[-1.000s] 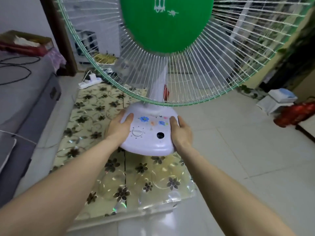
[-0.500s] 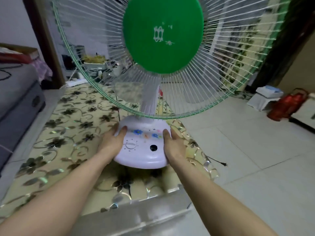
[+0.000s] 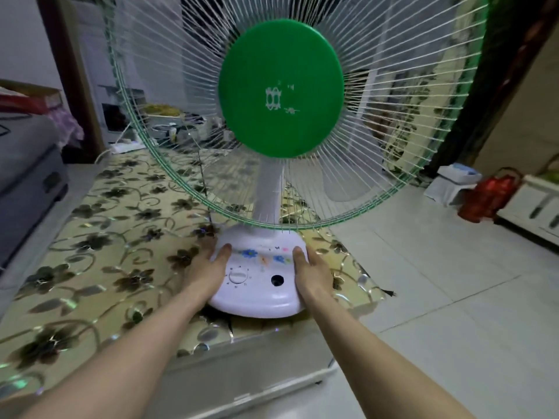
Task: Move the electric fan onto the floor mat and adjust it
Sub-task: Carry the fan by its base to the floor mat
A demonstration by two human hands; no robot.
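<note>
Two bare forearms reaching forward; left hand clasped on the left side of the fan base, right hand clasped on its right side, thumbs on top. White base with dial, dark round hole and flower stickers, resting on the floral floor mat near its front right corner. Above, white stem, green hub and wire guard of the fan, upright. Farther right, on tiled floor, red flask; bed at far left

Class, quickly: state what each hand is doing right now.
Left hand: closed on the left side of the fan base.
Right hand: closed on its right side.
</note>
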